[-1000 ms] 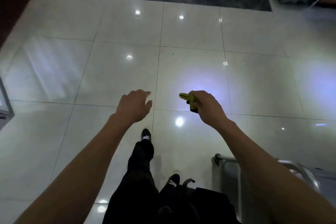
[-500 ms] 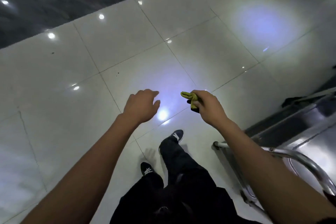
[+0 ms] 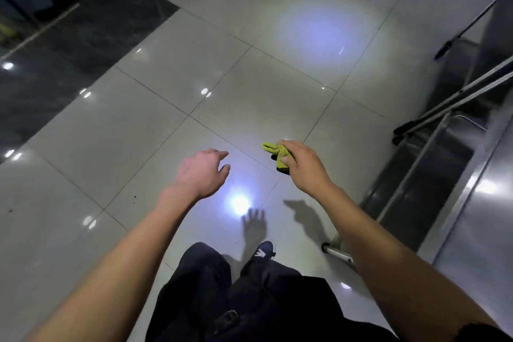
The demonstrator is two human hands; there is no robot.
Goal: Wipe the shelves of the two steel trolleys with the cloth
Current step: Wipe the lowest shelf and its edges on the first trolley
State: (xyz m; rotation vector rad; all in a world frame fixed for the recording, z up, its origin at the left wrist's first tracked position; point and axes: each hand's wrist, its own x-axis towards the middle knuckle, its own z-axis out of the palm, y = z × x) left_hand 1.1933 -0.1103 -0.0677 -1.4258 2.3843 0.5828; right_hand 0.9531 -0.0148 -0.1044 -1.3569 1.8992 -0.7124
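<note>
We are holding both arms out over a glossy, pale tiled floor [image 3: 172, 125]. Our right hand [image 3: 301, 165] is gripping the yellow-green cloth [image 3: 274, 149], bunched up, with the fingers curled round it and the thumb pressing on top; one end of the cloth is sticking out to the left of the fist, and a dark part is showing just beneath the fingers. We cannot tell what that dark part is. Our left hand [image 3: 201, 173] is hanging in the air just left of the right, holding nothing, its fingers loosely bent and slightly apart.

The steel trolley [image 3: 455, 175] is standing to the right of us, its shelves and thin rails running from near to far, well apart from the cloth. Our right forearm is crossing in front of the trolley's near corner. Both hands are casting shadows on the tiles between us and the trolley, beside a bright spot of light.

Below our arms, our dark trousers [image 3: 249, 300] and one dark shoe [image 3: 262, 251] are showing. A dark strip of floor [image 3: 69, 44] is lying at the far left.
</note>
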